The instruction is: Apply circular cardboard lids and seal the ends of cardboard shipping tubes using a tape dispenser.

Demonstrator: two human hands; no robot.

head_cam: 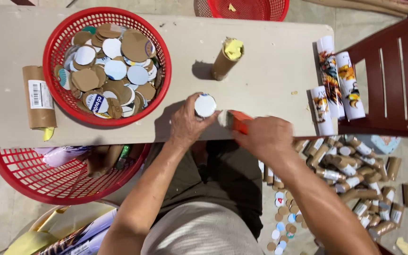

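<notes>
Head view is showing a person sitting at a pale board [260,61] laid across the lap as a work surface. The left hand [187,123] is closing around an upright cardboard tube [205,106] capped with a white disc, steadying it near the board's near edge so its top is facing up. The right hand [260,137] is gripping an orange-handled brush [234,120], its bristles touching the side of the tube just under the cap. A red basket [107,68] of round card discs is sitting within the left hand's reach, and an open tube with yellow paste [227,59] is standing just beyond the work. Printed rolls [336,80] are lying at the board's right end, with finished tubes [355,170] piling on the floor below.
</notes>
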